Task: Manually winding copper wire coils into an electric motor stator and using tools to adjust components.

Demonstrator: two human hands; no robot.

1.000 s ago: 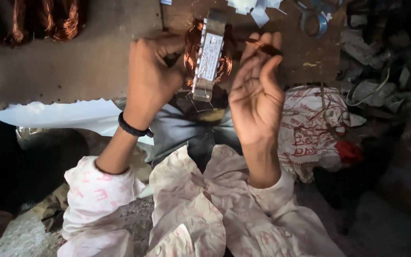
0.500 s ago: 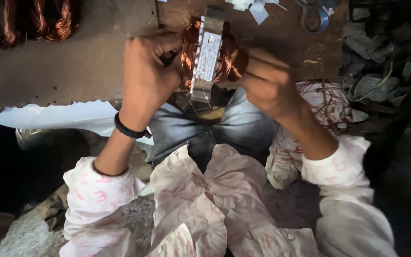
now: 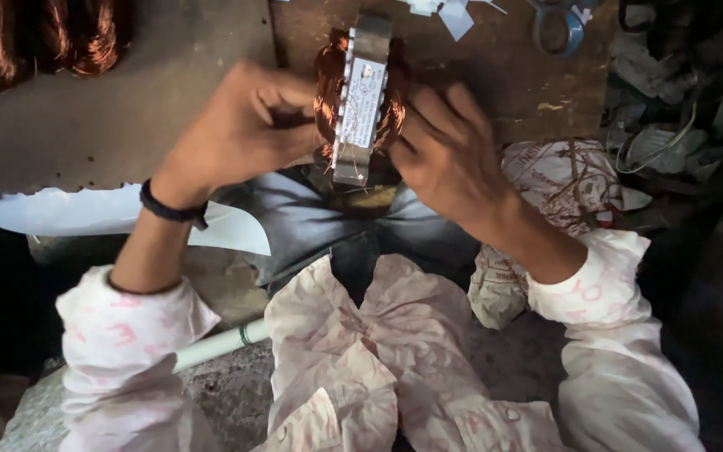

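A metal motor stator [image 3: 360, 105] with copper wire windings bulging on both sides stands on edge at the near rim of a brown board [image 3: 495, 59]. My left hand [image 3: 240, 130] grips its left windings, fingers curled in, a dark band on the wrist. My right hand [image 3: 449, 159] presses against the right windings, fingers closed over the copper. Both sleeves are white with pink print.
Copper wire coils [image 3: 52, 38] lie at the top left. Scissors with blue handles [image 3: 558, 25] and white paper scraps [image 3: 453, 12] sit on the board. A white sheet [image 3: 102, 213], a white tube [image 3: 223, 341] and a printed bag [image 3: 562, 180] surround my lap.
My right hand, open and lifted beside the stator a second ago, has come down and closed onto its right windings. The left hand has stayed gripping the left side.
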